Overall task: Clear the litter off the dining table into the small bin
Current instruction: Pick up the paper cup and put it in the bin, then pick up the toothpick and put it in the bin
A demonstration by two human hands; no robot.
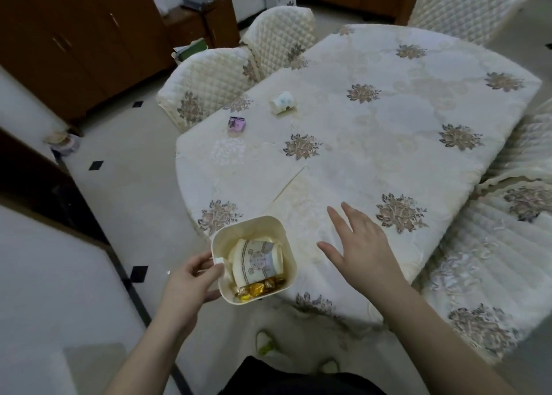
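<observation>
2 bits of litter lie on our table (388,143): a paper cup (283,103) tipped on its side near the far left, and a small purple packet (237,124) just left of it, close to the edge. Our left hand (191,281) grips the bin (280,233) by its near-left rim, fingers curled round a small tab, and holds it at the table's near-left edge. Inside the bin we see a patterned cup (257,260) lying on its side and gold wrappers (259,288) bunched at the near wall. Our right hand (363,245) is over the cloth just right of the bin, fingers straight and spread, grasping nothing; whether it touches the cloth we cannot tell. 2 quilted chairs (209,80) stand at the far left side of the table, well apart from both hands.
</observation>
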